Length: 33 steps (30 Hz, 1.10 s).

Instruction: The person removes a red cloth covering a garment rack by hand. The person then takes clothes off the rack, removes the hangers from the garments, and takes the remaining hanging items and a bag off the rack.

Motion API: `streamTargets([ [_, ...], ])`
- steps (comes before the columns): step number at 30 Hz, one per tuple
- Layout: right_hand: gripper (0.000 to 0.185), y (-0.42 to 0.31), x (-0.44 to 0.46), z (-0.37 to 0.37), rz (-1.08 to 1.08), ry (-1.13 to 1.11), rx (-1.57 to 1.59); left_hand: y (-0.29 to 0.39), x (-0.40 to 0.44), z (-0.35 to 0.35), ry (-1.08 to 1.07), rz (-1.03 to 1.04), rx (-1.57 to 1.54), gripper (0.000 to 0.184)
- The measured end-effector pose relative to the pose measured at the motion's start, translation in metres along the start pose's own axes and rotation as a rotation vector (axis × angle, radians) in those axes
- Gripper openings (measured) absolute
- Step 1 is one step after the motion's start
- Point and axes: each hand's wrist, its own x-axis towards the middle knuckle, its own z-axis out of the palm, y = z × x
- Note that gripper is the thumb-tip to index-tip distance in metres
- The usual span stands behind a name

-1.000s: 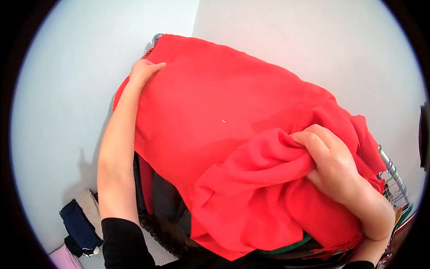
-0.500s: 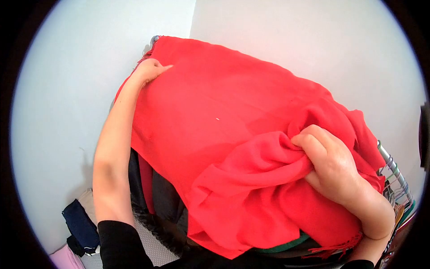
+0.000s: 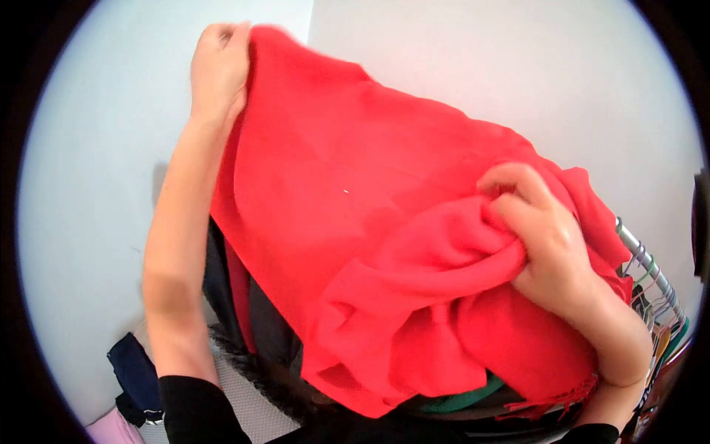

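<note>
A large red fringed shawl [image 3: 347,148] is draped over a rail of clothes and fills the middle of the view. My left hand [image 3: 224,70] is closed on its upper left edge and lifts that corner. With bent fingers, my right hand [image 3: 543,237] grips a bunched fold of the shawl at the right; the cloth hides some fingertips. Loose folds sag below my right hand, and tassels show along the lower right edge.
A metal rail [image 3: 647,263] with several hangers emerges at the right. Dark garments [image 3: 274,322] hang beneath the shawl. Folded clothes, one navy [image 3: 133,374] and one pink [image 3: 115,431], lie at the lower left. Pale walls [image 3: 473,52] meet in a corner behind.
My left hand has moved up and slightly left, raising the shawl's corner. My right hand has risen a little, its index finger more arched, with the bunched fold still in it.
</note>
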Motion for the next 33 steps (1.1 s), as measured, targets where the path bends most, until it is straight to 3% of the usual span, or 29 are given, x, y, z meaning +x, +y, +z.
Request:
streamTargets([
  [3, 0.028, 0.012, 0.011, 0.002, -0.112, 0.205, 0.034, 0.043, -0.034, 0.046, -0.565, -0.150, -0.545, 0.034],
  [4, 0.036, 0.016, 0.007, 0.000, 0.015, 0.200, 0.102, 0.082, -0.069, 0.060, -0.604, -0.264, -0.427, 0.063],
  [6, 0.046, 0.015, 0.009, 0.003, 0.184, 0.359, 0.312, 0.096, -0.101, 0.104, -0.862, 0.270, -0.134, 0.021],
  [7, 0.055, 0.028, 0.003, 0.003, 0.098, 0.347, 0.178, 0.099, -0.128, 0.139, -0.853, 0.024, -0.549, 0.021],
  [8, 0.059, 0.035, -0.007, 0.002, 0.150, 0.288, 0.306, 0.102, -0.154, 0.167, -0.814, -0.237, -0.957, 0.022],
  [9, 0.060, 0.037, -0.006, -0.005, 0.237, 0.195, 0.406, 0.114, -0.170, 0.178, -0.809, -0.391, -1.115, 0.023],
  [10, 0.061, 0.040, -0.007, -0.013, 0.331, 0.104, 0.499, 0.124, -0.176, 0.181, -0.831, -0.402, -1.140, 0.023],
  [11, 0.054, 0.063, -0.028, 0.000, 0.150, 0.180, 0.266, 0.134, -0.179, 0.182, -0.827, -0.446, -1.115, 0.023],
  [12, 0.053, 0.074, -0.035, -0.005, 0.169, 0.207, 0.254, 0.140, -0.184, 0.187, -0.828, -0.492, -1.091, 0.023],
  [13, 0.053, 0.083, -0.038, -0.021, 0.253, 0.252, 0.305, 0.139, -0.195, 0.199, -0.816, -0.212, -1.058, 0.022],
  [14, 0.053, 0.097, -0.041, -0.042, 0.336, 0.331, 0.373, 0.121, -0.177, 0.203, -1.020, -0.221, -0.939, 0.022],
  [16, 0.053, 0.124, -0.065, -0.100, 0.455, 0.539, 0.504, 0.098, -0.169, 0.225, -1.079, 0.068, -1.163, 0.025],
  [18, 0.054, 0.149, -0.108, -0.162, 0.520, 0.760, 0.589, 0.163, -0.190, 0.199, -0.793, -0.300, -0.815, 0.049],
  [19, 0.054, 0.156, -0.135, -0.193, 0.539, 0.867, 0.599, 0.153, -0.191, 0.203, -0.825, -0.323, -0.854, 0.049],
  [22, 0.054, 0.167, -0.221, -0.287, 0.550, 1.150, 0.552, 0.113, -0.184, 0.214, -1.044, 0.267, -0.343, 0.035],
  [24, 0.054, 0.165, -0.275, -0.343, 0.537, 1.285, 0.459, 0.126, -0.220, 0.209, -1.097, 0.344, -0.074, 0.036],
  [25, 0.055, 0.157, -0.296, -0.369, 0.530, 1.337, 0.386, 0.119, -0.224, 0.213, -1.219, 0.345, -0.186, 0.038],
  [26, 0.055, 0.152, -0.318, -0.390, 0.520, 1.380, 0.327, 0.120, -0.232, 0.210, -1.209, 0.574, -0.004, 0.044],
  [29, 0.059, 0.104, -0.348, -0.411, 0.563, 1.373, -0.003, 0.132, -0.251, 0.208, -1.290, 0.763, 0.179, 0.060],
  [30, 0.053, 0.087, -0.352, -0.412, 0.560, 1.517, 0.088, 0.130, -0.253, 0.209, -1.312, 0.791, 0.208, 0.066],
  [32, 0.051, 0.075, -0.391, -0.444, 0.690, 1.409, -0.177, 0.124, -0.251, 0.208, -1.342, 0.836, 0.300, 0.072],
  [33, 0.048, 0.079, -0.463, -0.501, 0.810, 0.969, -0.573, 0.121, -0.256, 0.211, -1.338, 0.874, 0.310, 0.073],
])
